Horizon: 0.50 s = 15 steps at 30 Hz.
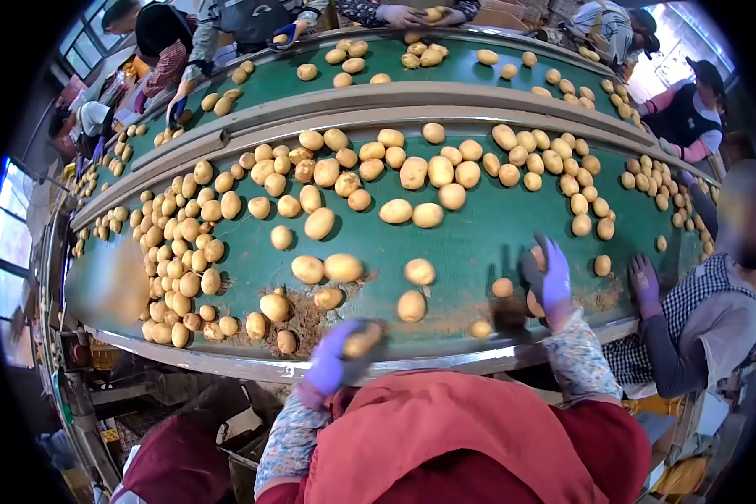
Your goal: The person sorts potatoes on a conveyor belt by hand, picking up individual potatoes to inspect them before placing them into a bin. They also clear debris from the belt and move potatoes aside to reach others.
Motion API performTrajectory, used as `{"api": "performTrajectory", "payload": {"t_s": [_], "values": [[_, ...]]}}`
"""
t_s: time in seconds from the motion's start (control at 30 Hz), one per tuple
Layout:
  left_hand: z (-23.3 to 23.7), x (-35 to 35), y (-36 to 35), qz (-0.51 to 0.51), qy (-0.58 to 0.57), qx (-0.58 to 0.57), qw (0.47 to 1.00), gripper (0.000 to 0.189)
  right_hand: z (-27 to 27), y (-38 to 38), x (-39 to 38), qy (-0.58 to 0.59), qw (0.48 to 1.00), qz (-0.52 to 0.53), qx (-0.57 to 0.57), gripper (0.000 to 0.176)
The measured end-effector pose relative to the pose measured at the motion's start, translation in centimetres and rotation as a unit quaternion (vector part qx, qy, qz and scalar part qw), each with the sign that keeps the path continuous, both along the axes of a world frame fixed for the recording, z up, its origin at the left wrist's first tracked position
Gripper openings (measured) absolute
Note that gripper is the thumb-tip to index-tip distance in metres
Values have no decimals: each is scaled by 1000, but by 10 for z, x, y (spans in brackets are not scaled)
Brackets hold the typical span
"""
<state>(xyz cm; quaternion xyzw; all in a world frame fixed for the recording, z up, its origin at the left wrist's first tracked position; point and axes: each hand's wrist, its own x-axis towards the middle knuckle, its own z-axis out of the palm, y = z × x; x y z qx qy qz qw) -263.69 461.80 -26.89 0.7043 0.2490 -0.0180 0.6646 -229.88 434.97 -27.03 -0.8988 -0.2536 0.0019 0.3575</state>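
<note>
My left hand (334, 357), in a purple glove and blurred a little, is closed round a potato (364, 340) over the front edge of the green belt (470, 239). Farther right, my right hand (553, 273) wears a matching glove and reaches over the belt with its fingers bent against a potato (538, 257). Another potato (534, 304) lies right beside that palm. Between my hands, loose potatoes (412, 307) rest on the belt. Brown soil and root scraps (307, 319) are spread just beyond my left hand.
A dense heap of potatoes (181, 252) covers the left of the belt. A metal rail (260, 363) runs along the near edge, and a raised divider (378, 101) separates a second belt. At right a co-worker's gloved hand (644, 281) touches the belt; more people stand opposite.
</note>
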Motion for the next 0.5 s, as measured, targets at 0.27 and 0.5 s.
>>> {"api": "performTrajectory", "payload": {"t_s": [0.27,0.5], "values": [[17,20,-9,-45,-154,49,986,48,-9,72,-124,250,938,241,6,34],[-45,85,-55,-177,-213,-136,951,35,25,182,17,240,948,83,189,62]]}}
